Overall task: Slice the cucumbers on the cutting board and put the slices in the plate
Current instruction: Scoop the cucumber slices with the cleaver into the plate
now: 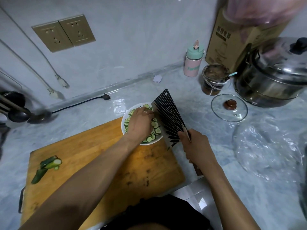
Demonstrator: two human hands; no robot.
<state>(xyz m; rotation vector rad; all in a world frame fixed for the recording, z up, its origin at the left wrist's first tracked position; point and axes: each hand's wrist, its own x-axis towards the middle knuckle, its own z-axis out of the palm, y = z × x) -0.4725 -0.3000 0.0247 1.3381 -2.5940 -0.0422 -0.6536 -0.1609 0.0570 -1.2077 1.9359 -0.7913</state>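
While right hand [193,143] is gripping cleaver [171,116] tilted over plate [150,142] at centre, left hand [140,121] w/ curled fingers is touching slices [155,126], grip unclear; cucumber ends [48,166] lying lower left on cutting board [103,146]; glass lid [229,107], jar [214,80], pot [272,77] sitting upper right.

Left hand's fingers [147,112] behind cleaver [169,117]

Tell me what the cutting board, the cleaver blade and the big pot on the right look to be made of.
The rectangular orange-brown cutting board looks like wood or bamboo: matte, with faint grain and dark stains. The broad cleaver blade looks like metal, with a dark striped pattern over a pale, shiny ground. The large lidded pot looks like polished stainless steel, with mirror-like reflections.
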